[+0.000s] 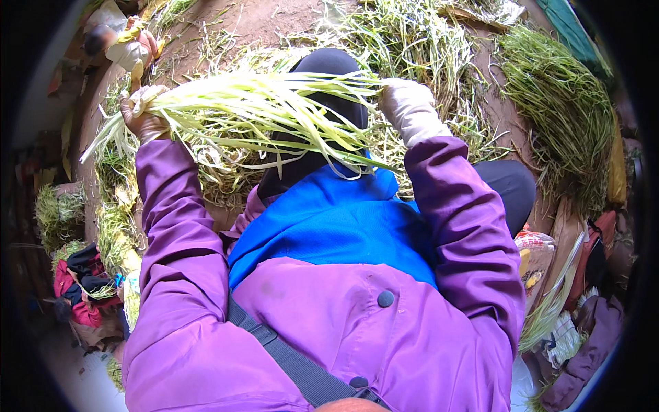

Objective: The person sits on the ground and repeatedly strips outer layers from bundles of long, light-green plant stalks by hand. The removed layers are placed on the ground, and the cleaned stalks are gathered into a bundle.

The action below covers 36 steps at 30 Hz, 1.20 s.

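Observation:
A bunch of long, pale yellow-green leafy stalks (257,103), which look like garlic chives, stretches across above my dark-trousered knee (329,62). My left hand (145,114), in a thin stained glove, is closed around the bunch near its whitish ends, which stick out to the left. At the other side my right hand (409,105), in a whitish glove, is curled at the leaf tips and grips some of them. Several leaves hang loose below, over the blue cloth (329,221) on my lap. The right fingertips are hidden.
Loose leaves and trimmings (226,170) litter the brown ground around my legs. A large heap of green stalks (561,108) lies at right, near a printed plastic bag (533,257). One person (131,46) is at upper left, another in red and black (90,288) at lower left.

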Tool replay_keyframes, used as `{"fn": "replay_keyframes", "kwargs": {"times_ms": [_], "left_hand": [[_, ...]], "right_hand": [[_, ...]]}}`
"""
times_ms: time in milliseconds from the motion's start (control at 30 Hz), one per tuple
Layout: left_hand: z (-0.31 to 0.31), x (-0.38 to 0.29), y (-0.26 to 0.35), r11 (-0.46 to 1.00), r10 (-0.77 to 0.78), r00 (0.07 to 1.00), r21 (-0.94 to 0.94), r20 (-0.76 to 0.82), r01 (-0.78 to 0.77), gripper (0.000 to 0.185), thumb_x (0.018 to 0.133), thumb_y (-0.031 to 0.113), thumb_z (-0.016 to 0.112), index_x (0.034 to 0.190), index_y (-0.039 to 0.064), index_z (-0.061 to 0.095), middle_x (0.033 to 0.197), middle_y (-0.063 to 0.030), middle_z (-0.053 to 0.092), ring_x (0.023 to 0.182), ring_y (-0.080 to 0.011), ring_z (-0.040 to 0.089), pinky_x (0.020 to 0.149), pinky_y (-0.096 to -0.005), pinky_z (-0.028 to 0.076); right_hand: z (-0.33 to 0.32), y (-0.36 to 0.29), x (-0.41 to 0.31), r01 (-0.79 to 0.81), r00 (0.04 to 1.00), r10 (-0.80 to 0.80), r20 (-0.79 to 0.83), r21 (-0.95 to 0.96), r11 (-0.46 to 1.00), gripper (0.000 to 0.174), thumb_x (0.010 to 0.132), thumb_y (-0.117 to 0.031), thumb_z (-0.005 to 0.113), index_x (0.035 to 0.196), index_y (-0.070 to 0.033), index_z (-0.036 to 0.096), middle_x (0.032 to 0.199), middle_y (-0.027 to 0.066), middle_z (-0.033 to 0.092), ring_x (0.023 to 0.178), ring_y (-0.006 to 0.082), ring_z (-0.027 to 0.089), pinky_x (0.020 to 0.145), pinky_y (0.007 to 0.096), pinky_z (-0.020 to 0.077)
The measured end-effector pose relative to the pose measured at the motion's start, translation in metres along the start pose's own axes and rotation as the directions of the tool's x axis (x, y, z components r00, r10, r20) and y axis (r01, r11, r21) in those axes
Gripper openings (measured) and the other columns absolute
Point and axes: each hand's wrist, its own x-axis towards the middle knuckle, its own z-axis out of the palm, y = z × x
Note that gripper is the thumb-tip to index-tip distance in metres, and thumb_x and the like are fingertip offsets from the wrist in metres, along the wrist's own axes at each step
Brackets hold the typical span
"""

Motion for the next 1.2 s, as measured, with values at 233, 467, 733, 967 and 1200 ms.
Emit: {"fn": "replay_keyframes", "kwargs": {"times_ms": [233, 467, 733, 967, 1200], "left_hand": [[0.017, -0.003, -0.011, 0.985, 0.134, 0.98, 0.13, -0.149, -0.115, 0.046, 0.094, 0.037, 0.042, 0.115, -0.001, 0.059, 0.053, 0.0128, 0.043, 0.046, -0.0056, 0.043, 0.075, -0.0396, 0.042], [-0.006, 0.001, 0.002, 0.996, 0.062, 0.998, 0.057, 0.007, -0.062, 0.055, 0.095, 0.037, 0.041, 0.131, -0.004, 0.048, 0.054, 0.0113, 0.045, 0.048, -0.0053, 0.044, 0.074, -0.0354, 0.042], [0.001, -0.005, -0.001, 0.987, 0.078, 0.996, 0.142, -0.044, -0.071, 0.056, 0.095, 0.038, 0.039, 0.132, -0.003, 0.047, 0.056, 0.009, 0.043, 0.05, -0.0072, 0.044, 0.074, -0.0378, 0.042], [0.002, -0.002, 0.003, 1.0, -0.005, 0.992, 0.031, 0.124, 0.001, 0.06, 0.095, 0.039, 0.036, 0.134, -0.005, 0.045, 0.054, 0.0108, 0.045, 0.049, -0.0069, 0.045, 0.077, -0.0375, 0.042], [0.011, 0.005, -0.007, 0.973, -0.07, 0.965, -0.194, 0.254, 0.122, 0.055, 0.093, 0.036, 0.036, 0.125, -0.006, 0.05, 0.055, 0.0063, 0.046, 0.05, -0.0101, 0.045, 0.077, -0.0408, 0.042]], "right_hand": [[0.017, 0.031, 0.001, -0.001, 0.998, 0.01, 0.059, -0.149, 0.989, 0.023, 0.083, -0.023, 0.051, 0.084, -0.01, 0.07, 0.089, 0.017, 0.068, 0.087, 0.0359, 0.065, 0.075, 0.0431, 0.0523], [0.001, 0.057, -0.04, -0.114, 0.968, 0.079, 0.238, 0.135, 0.984, 0.044, 0.09, -0.045, 0.055, 0.104, -0.005, 0.067, 0.097, 0.0207, 0.067, 0.091, 0.0358, 0.064, 0.08, 0.0415, 0.0491], [-0.033, -0.003, -0.048, -0.097, 0.966, -0.196, 0.166, 0.942, 0.323, 0.037, 0.084, -0.022, 0.071, 0.112, 0.001, 0.063, 0.085, 0.0042, 0.064, 0.07, 0.0107, 0.058, 0.067, 0.0248, 0.047], [-0.034, -0.016, -0.046, 0.023, 0.99, -0.136, 0.035, 0.915, 0.404, 0.018, 0.085, -0.019, 0.067, 0.097, -0.005, 0.068, 0.074, 0.0033, 0.065, 0.068, 0.0124, 0.059, 0.065, 0.0278, 0.0478], [-0.027, -0.011, -0.035, 0.499, 0.779, -0.37, -0.506, 0.143, 0.855, 0.005, 0.076, -0.01, 0.065, 0.076, -0.009, 0.061, 0.073, 0.0143, 0.06, 0.07, 0.0336, 0.061, 0.061, 0.0386, 0.0491]]}}
